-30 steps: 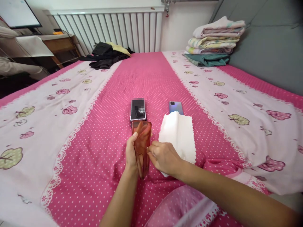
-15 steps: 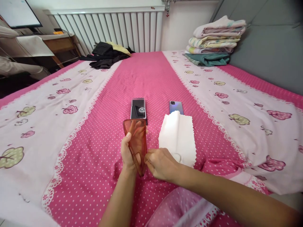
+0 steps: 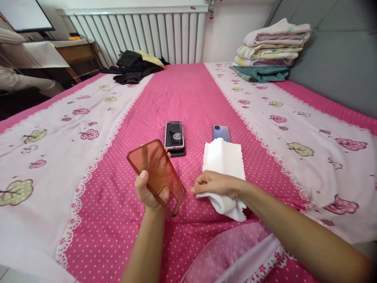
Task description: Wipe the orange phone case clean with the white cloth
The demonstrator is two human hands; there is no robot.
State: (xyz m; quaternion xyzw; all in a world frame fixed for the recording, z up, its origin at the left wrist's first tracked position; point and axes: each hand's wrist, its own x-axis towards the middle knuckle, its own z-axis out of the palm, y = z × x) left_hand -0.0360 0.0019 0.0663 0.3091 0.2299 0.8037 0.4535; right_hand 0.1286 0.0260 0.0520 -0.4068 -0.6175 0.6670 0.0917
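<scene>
My left hand (image 3: 149,190) grips a see-through red phone case (image 3: 155,175), tilted with its top end leaning left over the pink dotted bedspread (image 3: 123,220). To its right my right hand (image 3: 216,184) is closed on the near edge of a white cloth (image 3: 225,173) that lies on the bed. Beyond the case a black phone (image 3: 174,138) lies flat. A blue phone (image 3: 221,133) rests past the cloth, its near end under the cloth's far edge.
Dark clothes (image 3: 134,67) are heaped at the far side of the bed by a white radiator (image 3: 147,33). Folded blankets (image 3: 272,45) are stacked at the far right against a grey headboard (image 3: 332,59). A wooden desk (image 3: 73,51) stands at the far left.
My left hand has swung the red case to the left and turned its flat side up. My right hand has let go of the case and moved right onto the white cloth.
</scene>
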